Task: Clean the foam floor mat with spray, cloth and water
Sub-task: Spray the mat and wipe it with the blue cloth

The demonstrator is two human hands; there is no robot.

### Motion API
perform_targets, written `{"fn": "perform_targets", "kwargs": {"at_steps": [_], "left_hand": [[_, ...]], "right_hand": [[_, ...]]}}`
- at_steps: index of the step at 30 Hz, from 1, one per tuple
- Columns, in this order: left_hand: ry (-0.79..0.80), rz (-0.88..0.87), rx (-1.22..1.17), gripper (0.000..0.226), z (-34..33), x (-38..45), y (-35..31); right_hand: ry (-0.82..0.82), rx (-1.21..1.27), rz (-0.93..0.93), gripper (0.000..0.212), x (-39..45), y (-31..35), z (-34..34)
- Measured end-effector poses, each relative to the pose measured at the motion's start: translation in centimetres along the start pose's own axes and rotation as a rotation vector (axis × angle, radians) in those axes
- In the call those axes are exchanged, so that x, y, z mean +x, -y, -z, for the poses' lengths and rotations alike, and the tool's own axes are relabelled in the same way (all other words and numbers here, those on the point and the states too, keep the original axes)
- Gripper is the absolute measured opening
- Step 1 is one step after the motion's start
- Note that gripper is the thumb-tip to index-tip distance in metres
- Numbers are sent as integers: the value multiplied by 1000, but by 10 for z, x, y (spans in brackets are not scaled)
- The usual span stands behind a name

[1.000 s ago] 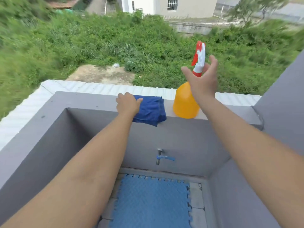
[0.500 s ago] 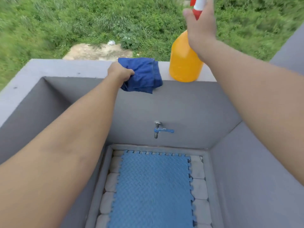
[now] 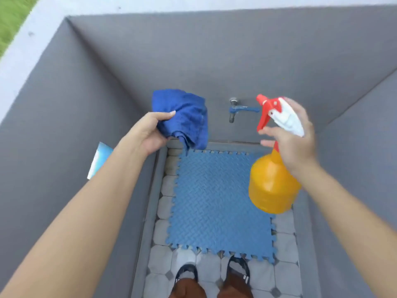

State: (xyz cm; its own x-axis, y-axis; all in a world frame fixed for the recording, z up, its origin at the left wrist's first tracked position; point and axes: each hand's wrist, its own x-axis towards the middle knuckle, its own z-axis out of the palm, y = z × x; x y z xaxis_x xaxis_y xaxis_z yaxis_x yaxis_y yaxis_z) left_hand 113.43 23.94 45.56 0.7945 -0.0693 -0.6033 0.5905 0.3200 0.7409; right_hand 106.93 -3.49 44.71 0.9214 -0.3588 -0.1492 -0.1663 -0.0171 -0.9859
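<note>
A blue foam floor mat (image 3: 219,201) with puzzle edges lies flat on the tiled floor between grey walls. My left hand (image 3: 148,134) grips a crumpled blue cloth (image 3: 184,119) in the air above the mat's far left corner. My right hand (image 3: 294,136) holds an orange spray bottle (image 3: 270,186) by its neck, just under the red and white trigger head (image 3: 277,112). The bottle hangs above the mat's right side.
A blue-handled tap (image 3: 238,109) sticks out of the far grey wall (image 3: 214,61) above the mat. Grey walls close in left and right. A pale blue and white object (image 3: 98,160) shows by the left wall. My two feet (image 3: 212,274) stand on the tiles (image 3: 163,261) at the mat's near edge.
Both hands lifted the cloth and the spray bottle off the wall ledge and brought them down over the mat. The view tilted from the ledge down to the floor.
</note>
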Motion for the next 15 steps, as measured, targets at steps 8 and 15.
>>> {"fn": "perform_targets", "kwargs": {"at_steps": [8, 15], "left_hand": [[-213, 365, -94, 19, 119, 9, 163], [-267, 503, -5, 34, 171, 10, 219]], "right_hand": [[273, -414, -532, 26, -129, -198, -19], [297, -448, -690, 13, -192, -253, -36]]}}
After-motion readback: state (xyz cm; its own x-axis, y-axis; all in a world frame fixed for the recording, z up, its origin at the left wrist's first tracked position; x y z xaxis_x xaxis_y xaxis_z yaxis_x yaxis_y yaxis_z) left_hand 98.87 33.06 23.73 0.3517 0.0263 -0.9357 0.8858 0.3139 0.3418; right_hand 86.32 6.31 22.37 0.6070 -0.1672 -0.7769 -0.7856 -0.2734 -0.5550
